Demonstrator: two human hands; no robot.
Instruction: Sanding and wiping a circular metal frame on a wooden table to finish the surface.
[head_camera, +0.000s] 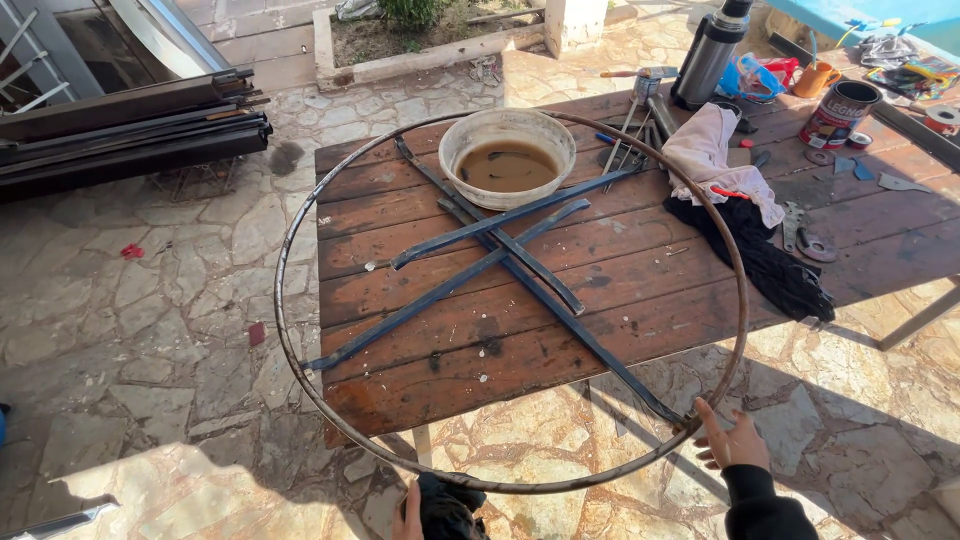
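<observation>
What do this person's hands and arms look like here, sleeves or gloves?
Both hands are bare, no gloves. The right hand comes out of a long black sleeve reaching the wrist. The left hand is mostly cut off by the frame edge; its sleeve cannot be seen.

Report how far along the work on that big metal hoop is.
Done: part of the large round rusty metal ring looks greyer, perhaps wiped. In hand: left hand presses a black cloth to its near edge; right hand steadies it. Left: rust elsewhere; crossed blue-grey metal bars untouched.

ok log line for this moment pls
left hand: dark rag on ring | right hand: at ring edge | ring on table
</observation>
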